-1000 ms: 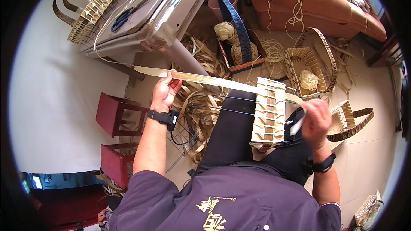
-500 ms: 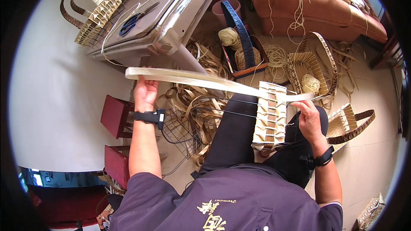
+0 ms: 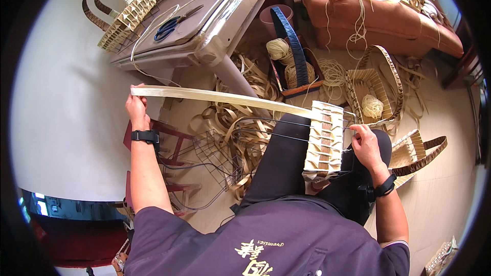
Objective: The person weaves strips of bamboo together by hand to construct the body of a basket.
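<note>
A partly woven basket (image 3: 332,148) of cream and brown strips on a dark wire frame rests on my lap. From its far end a long pale flat strip (image 3: 220,97) runs leftward, stretched nearly straight. My left hand (image 3: 136,108), arm reaching out to the left, is closed on the strip's other end. At the basket's right side, my right hand (image 3: 365,144) has thumb and forefinger pinched at the edge of the wire frame. Two dark wire rods (image 3: 271,127) stick out from the basket's left side over my thigh.
A table (image 3: 215,25) at the far left bears blue-handled scissors (image 3: 174,24) and a handled basket (image 3: 128,18). Loose strips (image 3: 250,117) and a wire frame (image 3: 220,161) lie on the floor. Beyond stand a blue-handled basket (image 3: 291,46), more baskets and an armchair (image 3: 368,20).
My left hand has moved outward to the left, drawing the strip through the basket and straighter. The strip's short tail at my right hand is gone, and that hand now pinches the frame's edge.
</note>
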A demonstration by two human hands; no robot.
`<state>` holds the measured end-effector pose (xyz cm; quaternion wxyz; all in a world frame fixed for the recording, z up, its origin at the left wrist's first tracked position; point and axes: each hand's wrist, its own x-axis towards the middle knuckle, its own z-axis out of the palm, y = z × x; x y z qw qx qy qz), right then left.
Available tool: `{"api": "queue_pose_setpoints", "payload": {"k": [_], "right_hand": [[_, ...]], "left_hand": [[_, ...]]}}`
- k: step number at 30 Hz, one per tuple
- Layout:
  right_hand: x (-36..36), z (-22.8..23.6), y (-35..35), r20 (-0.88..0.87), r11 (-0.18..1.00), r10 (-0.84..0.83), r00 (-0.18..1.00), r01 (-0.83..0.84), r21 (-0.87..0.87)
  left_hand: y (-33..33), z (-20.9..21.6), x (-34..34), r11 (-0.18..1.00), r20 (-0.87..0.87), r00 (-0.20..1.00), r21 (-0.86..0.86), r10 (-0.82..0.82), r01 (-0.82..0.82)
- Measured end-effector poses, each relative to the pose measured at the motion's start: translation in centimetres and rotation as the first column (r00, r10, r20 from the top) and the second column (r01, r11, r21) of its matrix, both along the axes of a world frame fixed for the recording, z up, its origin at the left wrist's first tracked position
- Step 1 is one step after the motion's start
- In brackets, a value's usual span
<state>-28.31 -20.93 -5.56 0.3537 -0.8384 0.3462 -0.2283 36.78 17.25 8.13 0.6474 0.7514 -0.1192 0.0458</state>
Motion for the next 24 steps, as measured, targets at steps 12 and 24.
{"api": "queue_pose_setpoints", "payload": {"k": [12, 24], "right_hand": [[-1.2, 10.1, 0.1, 0.173, 0.996, 0.075, 0.982, -0.068, -0.050], [-3.8, 22.8, 7.5, 0.489, 0.979, 0.184, 0.852, -0.206, -0.010]], "left_hand": [[-9.9, 13.3, -23.2, 0.793, 0.590, 0.656, -0.042, -0.471, 0.607], [-23.3, 9.9, -46.6, 0.327, 0.564, -0.015, 0.500, -0.826, 0.802]]}}
